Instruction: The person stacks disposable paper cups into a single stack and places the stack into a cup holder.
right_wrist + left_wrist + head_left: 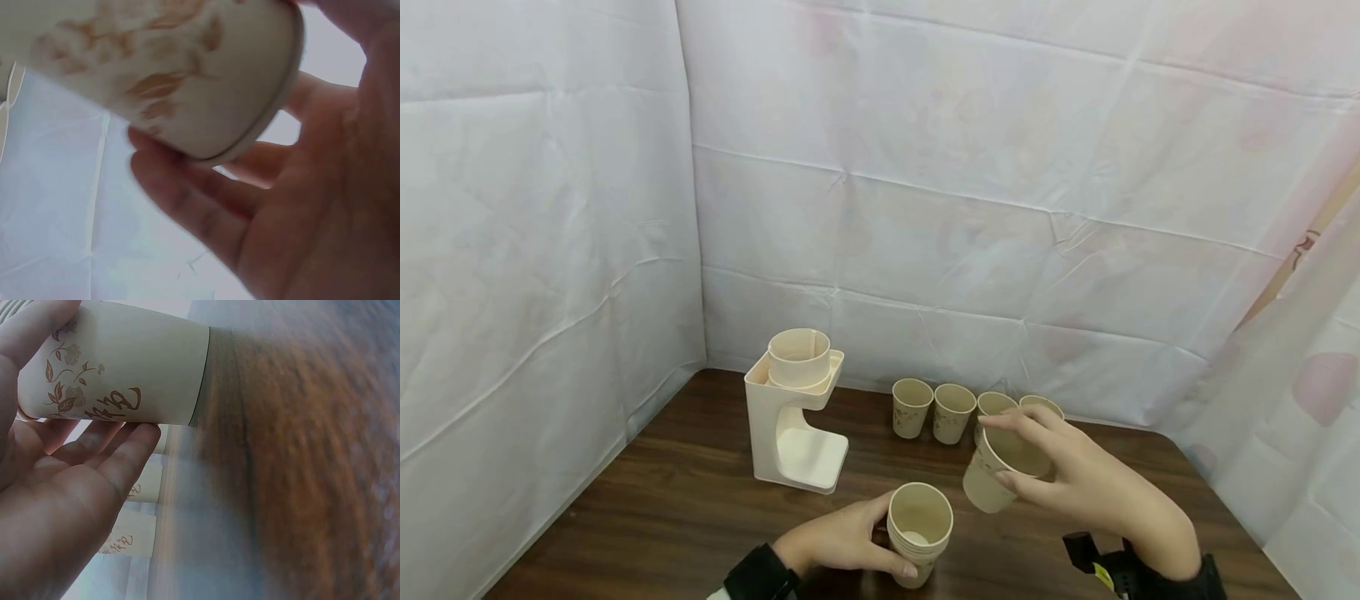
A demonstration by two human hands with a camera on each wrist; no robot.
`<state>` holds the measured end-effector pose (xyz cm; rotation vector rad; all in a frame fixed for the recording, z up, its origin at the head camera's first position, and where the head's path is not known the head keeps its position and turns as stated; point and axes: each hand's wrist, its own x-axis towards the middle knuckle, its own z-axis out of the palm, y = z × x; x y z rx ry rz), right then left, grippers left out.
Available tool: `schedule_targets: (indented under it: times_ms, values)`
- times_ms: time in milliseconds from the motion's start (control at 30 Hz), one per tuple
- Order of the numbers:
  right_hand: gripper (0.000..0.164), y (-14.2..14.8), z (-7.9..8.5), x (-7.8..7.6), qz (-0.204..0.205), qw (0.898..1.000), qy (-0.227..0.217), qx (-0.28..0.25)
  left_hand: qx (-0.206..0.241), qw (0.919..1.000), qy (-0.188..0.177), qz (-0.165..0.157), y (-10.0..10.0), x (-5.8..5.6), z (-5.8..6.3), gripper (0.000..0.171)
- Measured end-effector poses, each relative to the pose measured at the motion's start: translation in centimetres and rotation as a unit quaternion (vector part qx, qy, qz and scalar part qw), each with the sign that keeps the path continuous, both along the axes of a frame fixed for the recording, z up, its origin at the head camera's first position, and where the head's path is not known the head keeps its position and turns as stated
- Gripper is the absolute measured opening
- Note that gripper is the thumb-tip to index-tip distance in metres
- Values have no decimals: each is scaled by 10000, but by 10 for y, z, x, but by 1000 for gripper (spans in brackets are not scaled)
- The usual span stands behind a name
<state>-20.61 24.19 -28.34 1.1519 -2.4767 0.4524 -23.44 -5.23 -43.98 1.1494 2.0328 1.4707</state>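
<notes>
Counter [677, 475]: wood top; back edge runs along the curtain [925, 208], rounded far-right corner visible. Surface shows between cream stand [765, 442] and left edge, also from right hand [1067, 471] out to right edge. Four cups [952, 417] in a row just inside back edge, mouths up, rightmost two partly behind that hand. Stand: toward far-left corner, round collar [800, 368] seated in its top. Left hand [850, 537], nearer the front: fingers and thumb curled round a stack of cups [919, 542], mouth up, several nested rims. Right hand: thumb and fingers spread across the mouth, gripping a tilted cup [982, 485] between row and stack
</notes>
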Motion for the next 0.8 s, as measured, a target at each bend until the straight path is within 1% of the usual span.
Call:
schedule_targets:
  times_ms: [100,300,400,500,600,800]
  values:
    - [59,-7,3,2,135,9993,262,-236,8,10000,-5,48,0,-1,0,70]
    - [61,-24,6,10,443,9966,360,-591,-76,9998,101,156,0,-1,-2,70]
    - [61,-33,8,16,599,9946,264,-807,-57,9998,92,135,1,-1,-2,70]
    - [59,-40,9,20,785,9920,162,-980,-20,10000,-11,79,0,-2,-2,70]
    - [58,-44,4,19,842,9915,92,-984,-47,10000,-33,74,0,-2,-2,69]
    - [57,-47,-15,9,696,9944,386,-691,-66,9999,-87,-11,0,-4,-3,72]
